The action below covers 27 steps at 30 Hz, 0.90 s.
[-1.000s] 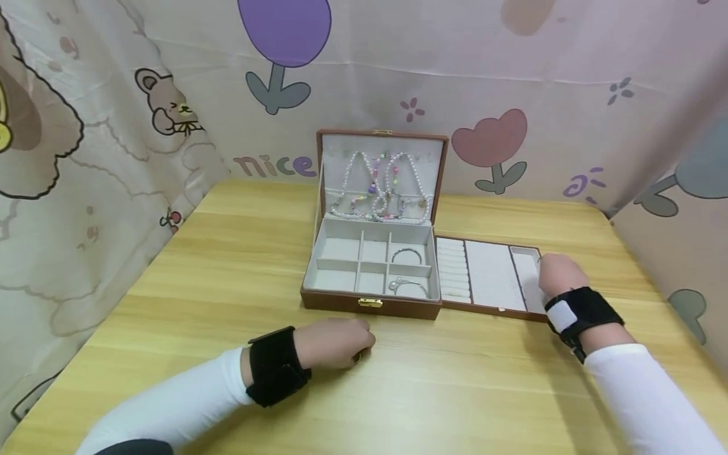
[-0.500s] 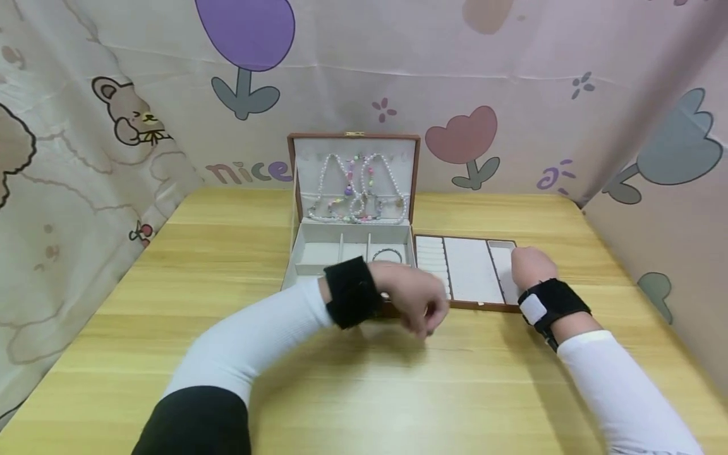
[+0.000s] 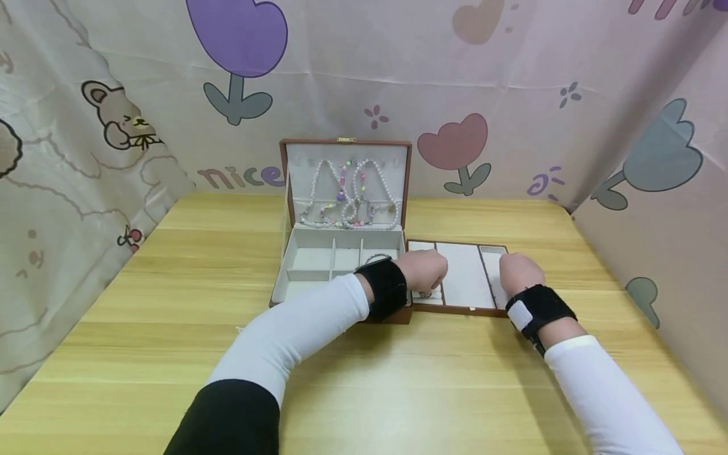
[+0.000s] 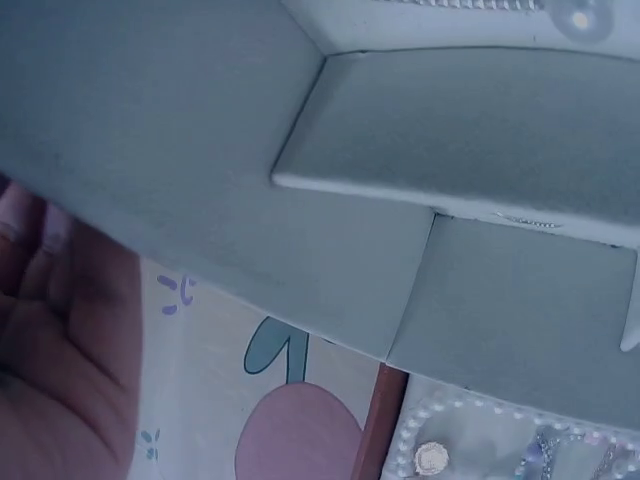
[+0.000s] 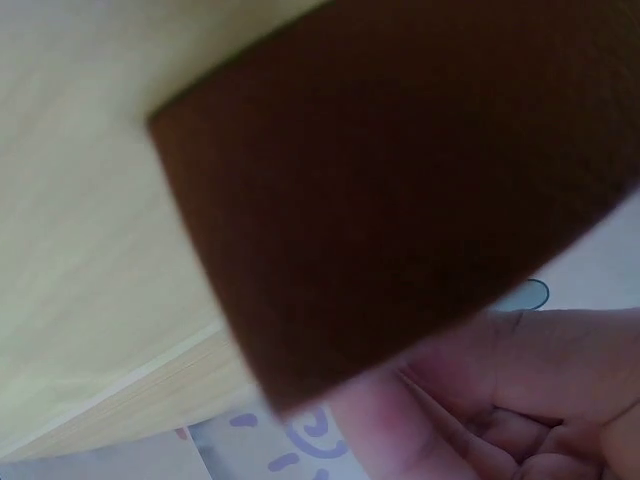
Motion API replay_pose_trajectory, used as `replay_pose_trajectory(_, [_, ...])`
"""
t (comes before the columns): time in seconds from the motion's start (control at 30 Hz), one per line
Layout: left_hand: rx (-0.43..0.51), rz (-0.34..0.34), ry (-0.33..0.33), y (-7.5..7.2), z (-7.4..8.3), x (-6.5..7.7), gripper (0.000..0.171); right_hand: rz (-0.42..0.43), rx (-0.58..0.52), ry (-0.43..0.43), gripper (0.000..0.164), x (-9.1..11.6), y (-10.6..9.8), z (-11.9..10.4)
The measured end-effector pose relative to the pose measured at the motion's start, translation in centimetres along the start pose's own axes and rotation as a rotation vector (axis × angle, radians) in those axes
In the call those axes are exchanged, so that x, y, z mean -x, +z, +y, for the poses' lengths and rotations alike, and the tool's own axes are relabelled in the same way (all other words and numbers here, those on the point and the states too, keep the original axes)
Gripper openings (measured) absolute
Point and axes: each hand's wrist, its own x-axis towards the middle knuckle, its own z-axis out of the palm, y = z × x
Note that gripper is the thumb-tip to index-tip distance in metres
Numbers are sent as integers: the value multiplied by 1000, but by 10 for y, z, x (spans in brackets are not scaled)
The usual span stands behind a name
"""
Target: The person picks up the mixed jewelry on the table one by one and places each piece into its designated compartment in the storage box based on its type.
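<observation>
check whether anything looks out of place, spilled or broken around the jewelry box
Nothing clearly stands out. The jewelry box stands with its lid open, and the tray lies beside it; no spill or damage shows. Only the necklaces look slightly untidy, their loops overlapping inside the lid. The left sleeve hides part of the box.

Curtained corner of homelike character, a dwelling or a dressed nook (cannot be told which), clock positions per the head view: light wood-grain bench (image 3: 364,385) at 6 o'clock, pale printed fabric hanging (image 3: 355,57) at 12. Prints: purple tulip (image 3: 239,38), 11 o'clock; cartoon bear (image 3: 121,117), 10. Household article: open jewellery box (image 3: 311,260), near dial centre.
</observation>
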Motion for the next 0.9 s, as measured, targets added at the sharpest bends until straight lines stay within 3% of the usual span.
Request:
replay_pose_trajectory(0.2, [-7,-9,5,2,-2,1,19,-20,1,10,23,-1,1,1])
replay_pose_trajectory(0.5, [-32,3,24,6,-2,-1,31,-13,-15,15,24,-3,-1,2])
replay_pose_trajectory(0.9, [-23,-59,73,8,-4,-6,21,-12,-10,25,23,-1,-1,-1])
